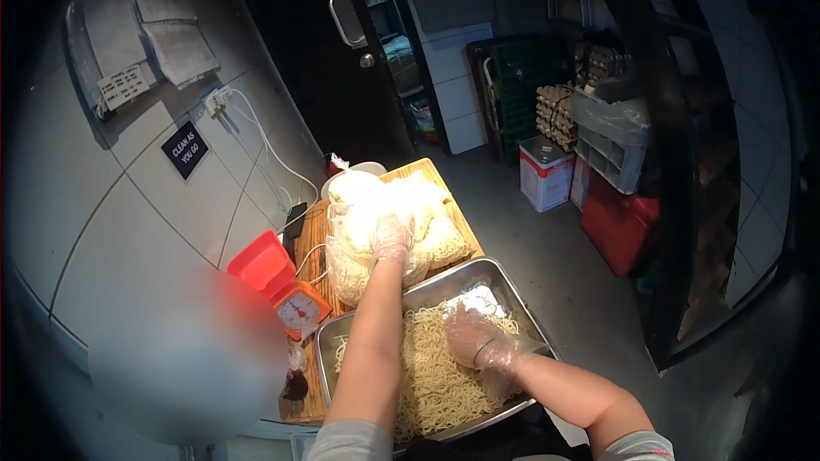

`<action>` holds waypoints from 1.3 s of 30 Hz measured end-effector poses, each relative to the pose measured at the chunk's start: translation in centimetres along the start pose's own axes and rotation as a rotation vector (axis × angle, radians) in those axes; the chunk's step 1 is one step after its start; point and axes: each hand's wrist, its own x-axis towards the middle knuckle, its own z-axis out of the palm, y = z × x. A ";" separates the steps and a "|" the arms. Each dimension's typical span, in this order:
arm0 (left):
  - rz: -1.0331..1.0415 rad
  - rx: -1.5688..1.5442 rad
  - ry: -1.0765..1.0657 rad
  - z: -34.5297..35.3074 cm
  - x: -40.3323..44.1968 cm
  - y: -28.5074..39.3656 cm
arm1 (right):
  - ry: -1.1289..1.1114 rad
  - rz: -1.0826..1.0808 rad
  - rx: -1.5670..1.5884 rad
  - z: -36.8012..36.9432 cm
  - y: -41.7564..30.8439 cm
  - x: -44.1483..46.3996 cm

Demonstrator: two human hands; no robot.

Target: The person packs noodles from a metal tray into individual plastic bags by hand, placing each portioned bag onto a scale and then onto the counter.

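Observation:
My left hand point(393, 241), in a clear plastic glove, reaches forward onto clear bags of noodles point(444, 239) piled on a wooden board. Strong glare washes out its fingers, so their grip is unclear. Below it lies a metal tray point(521, 299) holding a broad layer of loose pale noodles point(427, 376). My right hand point(474, 343), also gloved in clear plastic, is down at the tray's right side with its fingers curled into the noodles. A shiny bare patch of tray shows just beyond that hand.
An orange dial scale point(301, 309) with a red pan point(260, 263) stands left of the tray. The wooden board point(440, 175) runs under the bags. A blurred person point(196, 358) is close on the left. Egg trays point(557, 117) and a red crate point(619, 226) stand right of the floor.

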 end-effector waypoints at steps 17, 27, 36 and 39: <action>0.398 -0.039 0.005 -5.9 -9.6 -1.8 | -0.115 -0.009 -0.068 -1.3 -0.3 0.8; 0.441 0.270 0.017 -16.1 -18.9 -0.6 | -0.130 -0.055 0.014 -2.4 0.9 0.9; 0.124 0.716 0.508 -35.4 -24.6 -8.5 | 0.532 0.054 0.183 -7.2 0.1 6.6; -0.225 0.647 0.219 -36.4 -24.6 -15.2 | 0.464 0.119 0.067 -2.3 1.2 8.6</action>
